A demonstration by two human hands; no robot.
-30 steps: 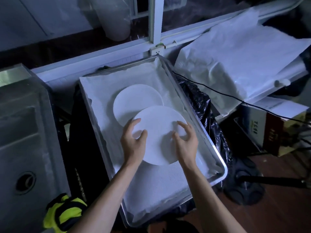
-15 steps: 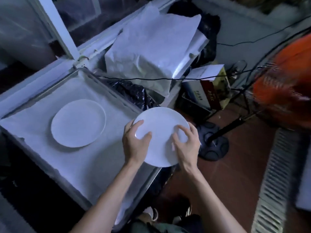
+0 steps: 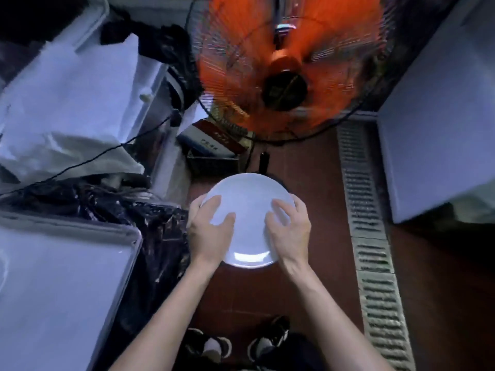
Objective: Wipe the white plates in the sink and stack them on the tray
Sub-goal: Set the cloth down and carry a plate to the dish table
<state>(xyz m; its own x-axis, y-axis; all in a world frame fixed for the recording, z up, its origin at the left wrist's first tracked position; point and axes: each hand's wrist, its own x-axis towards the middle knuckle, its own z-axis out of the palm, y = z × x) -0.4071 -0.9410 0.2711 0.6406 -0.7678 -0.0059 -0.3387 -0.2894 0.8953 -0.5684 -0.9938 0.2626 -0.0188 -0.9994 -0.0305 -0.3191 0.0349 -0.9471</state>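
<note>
Two bare hands hold one white plate [image 3: 247,207] level over the red-brown floor [image 3: 316,188], near the middle of the view. The left hand [image 3: 210,231] grips the plate's rim at nine o'clock, thumb on top. The right hand [image 3: 290,231] grips the rim at three o'clock, thumb curled over the face. The plate's edge nearest the person catches a bright glint. At eight o'clock, apart from the plate, lies the corner of the paper-lined tray [image 3: 134,236], with crumpled black plastic [image 3: 150,226] between them. At twelve o'clock stands an orange fan [image 3: 286,65], blurred. At three o'clock a floor drain grate [image 3: 372,236] runs alongside open floor. Shoes [image 3: 235,344] show at six o'clock.
</note>
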